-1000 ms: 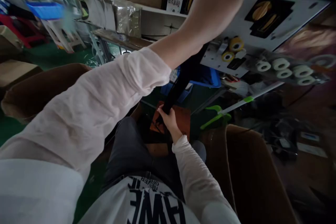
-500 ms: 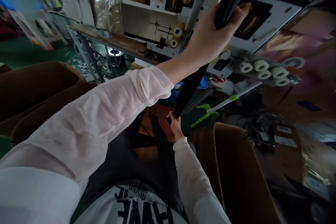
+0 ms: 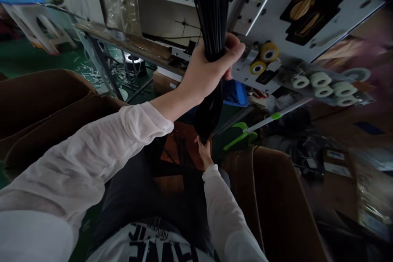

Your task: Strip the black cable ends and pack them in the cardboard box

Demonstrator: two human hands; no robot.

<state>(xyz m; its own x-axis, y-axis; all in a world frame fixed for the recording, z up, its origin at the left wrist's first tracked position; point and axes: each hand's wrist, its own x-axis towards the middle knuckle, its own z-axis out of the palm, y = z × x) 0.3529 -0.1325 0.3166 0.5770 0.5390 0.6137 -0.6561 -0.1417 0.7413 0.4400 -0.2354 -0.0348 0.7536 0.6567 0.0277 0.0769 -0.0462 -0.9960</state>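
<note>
A thick bundle of black cables [image 3: 211, 12], thin strands running lengthwise, stands nearly upright before me, its top beyond the frame. My left hand [image 3: 208, 67] is wrapped round the bundle at about mid-length, thumb across the front. Below that grip the strands bulge out and then narrow. At this lower end my right hand [image 3: 204, 149] is closed on the bundle, low between my knees. Its fingers are partly hidden and dim. Behind and below the right hand is a reddish-brown board [image 3: 175, 143] with dark strands over it.
A grey machine [image 3: 276, 61] with yellow rollers and knobs stands ahead. White rolls [image 3: 322, 86] hang at its right. Open cardboard boxes [image 3: 270, 188] flank me on both sides. A green-and-white stick [image 3: 270, 118] leans at the right; a blue tray [image 3: 236, 94] lies beneath the machine.
My left hand has come down and leftward, still round the bundle, which now stands more upright and bulges between the hands. My right hand has stayed almost in place.
</note>
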